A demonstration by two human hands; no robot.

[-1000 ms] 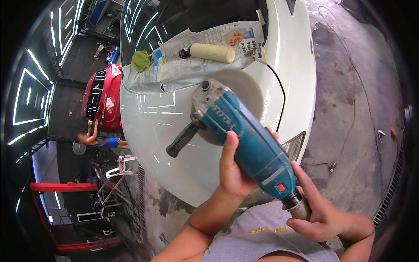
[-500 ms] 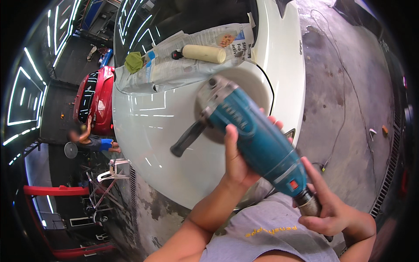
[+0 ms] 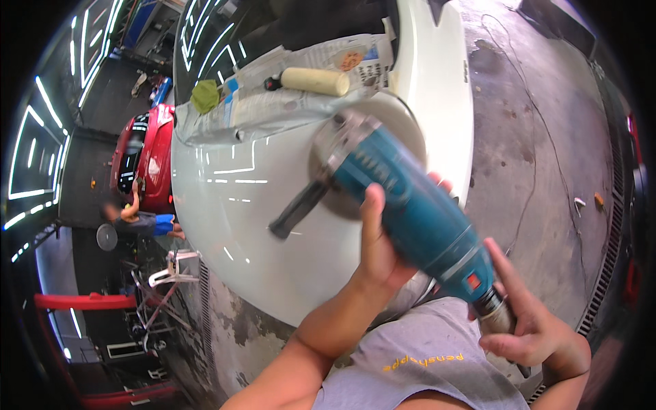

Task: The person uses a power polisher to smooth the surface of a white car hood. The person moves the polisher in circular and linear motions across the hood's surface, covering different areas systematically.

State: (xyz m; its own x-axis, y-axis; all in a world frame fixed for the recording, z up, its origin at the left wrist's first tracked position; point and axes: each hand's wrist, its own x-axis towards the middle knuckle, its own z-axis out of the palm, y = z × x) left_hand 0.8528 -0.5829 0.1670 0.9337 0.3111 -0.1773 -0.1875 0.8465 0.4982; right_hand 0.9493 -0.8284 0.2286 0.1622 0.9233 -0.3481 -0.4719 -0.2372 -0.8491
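A teal rotary polisher [image 3: 420,201] slants over the white car's hood [image 3: 225,205]. My left hand [image 3: 386,239] wraps round the middle of its body, thumb on top. At the rear end, by the red switch, my right hand [image 3: 529,324] is closed round the narrow grey-black tail where the cord comes out. The round pad [image 3: 403,126] shows behind the metal head, smeared; whether it touches the paint I cannot tell. A black side handle [image 3: 298,210] sticks out from the head, with no hand on it.
Newspaper sheets [image 3: 256,113] cover the hood's far edge below the windshield. On them lie a cream bottle [image 3: 314,80] with a black cap and a green cloth [image 3: 205,97]. A cable [image 3: 535,137] crosses the floor at right. A person [image 3: 140,220] works beside a red car [image 3: 158,160] at left.
The polisher's body and tail have moved slightly right in the picture, both hands with them. The car and newspaper have shifted a little left. My grip is the same.
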